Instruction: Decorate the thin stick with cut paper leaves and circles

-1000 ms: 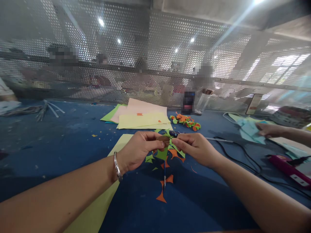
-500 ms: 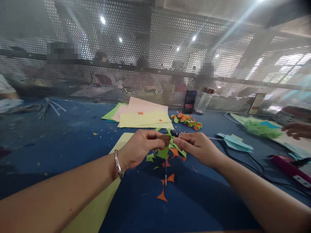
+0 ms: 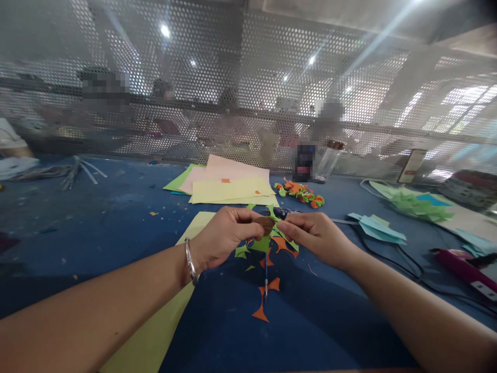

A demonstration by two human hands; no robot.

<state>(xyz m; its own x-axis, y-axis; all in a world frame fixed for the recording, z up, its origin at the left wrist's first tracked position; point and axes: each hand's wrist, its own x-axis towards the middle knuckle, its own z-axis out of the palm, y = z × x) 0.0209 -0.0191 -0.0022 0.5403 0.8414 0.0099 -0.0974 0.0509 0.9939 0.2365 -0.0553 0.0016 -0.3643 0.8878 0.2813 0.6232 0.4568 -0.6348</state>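
Note:
My left hand [image 3: 229, 235], with a silver bangle at the wrist, pinches a small brown round piece [image 3: 264, 225] between thumb and fingers. Beside its right edge, my right hand [image 3: 316, 233] has thumb and forefinger pressed together; whatever they grip is hidden or too small to name. Just below the brown piece is green paper [image 3: 261, 244]. Under and around both hands lie green and orange paper scraps [image 3: 284, 245]. A thin blue tool with a metal tip [image 3: 266, 282] lies pointing toward me, across an orange scrap [image 3: 260, 313].
Pink and yellow paper sheets [image 3: 229, 191] are stacked ahead. Curled orange and green pieces [image 3: 301, 191] lie near a clear bottle [image 3: 329, 161]. At right are light blue papers [image 3: 380, 229], a black cable and a magenta power strip [image 3: 466, 269]. A perforated screen [image 3: 217, 67] stands behind the table.
A person's hand at the far right has left the view. My own hands keep almost the same pose, and the view has shifted very slightly.

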